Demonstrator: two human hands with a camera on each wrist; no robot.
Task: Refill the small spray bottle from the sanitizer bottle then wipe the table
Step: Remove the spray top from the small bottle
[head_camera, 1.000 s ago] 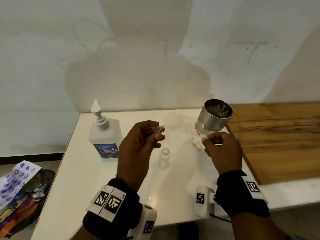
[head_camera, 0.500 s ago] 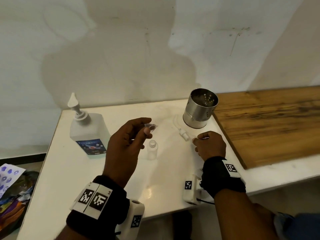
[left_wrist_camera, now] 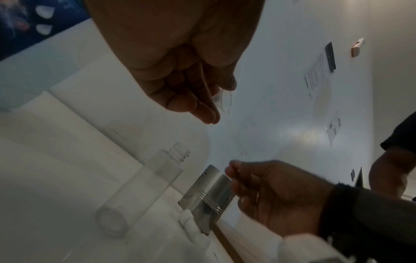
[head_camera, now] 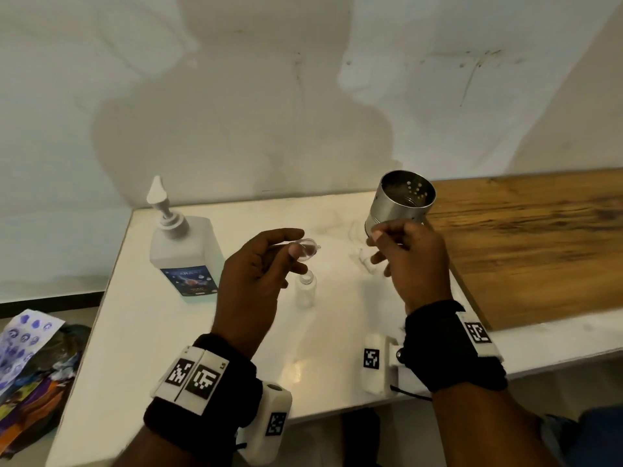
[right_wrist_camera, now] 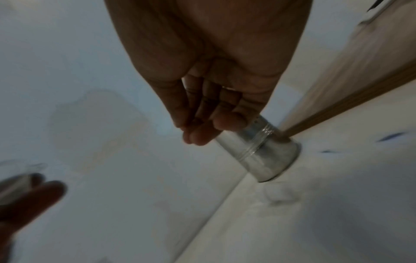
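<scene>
The small clear spray bottle [head_camera: 306, 291] stands uncapped on the white table [head_camera: 168, 332]; in the left wrist view the same bottle [left_wrist_camera: 153, 186] shows its bare threaded neck. My left hand [head_camera: 296, 244] pinches a tiny clear funnel [head_camera: 307, 248] just above that neck. The white sanitizer pump bottle [head_camera: 183, 251] stands at the back left, untouched. My right hand [head_camera: 381, 244] hovers in front of a steel cup [head_camera: 401, 203], fingers loosely curled with nothing in them. The white spray head [head_camera: 365, 261] lies on the table under it.
A wooden board [head_camera: 522, 241] covers the right part of the table, its edge against the steel cup [right_wrist_camera: 258, 153]. A bag of colourful wrappers [head_camera: 30, 358] sits on the floor at the left. A wall rises right behind the table.
My right hand has lifted off the table beside the spray head and now hangs in front of the steel cup. The left hand still holds the funnel over the small bottle.
</scene>
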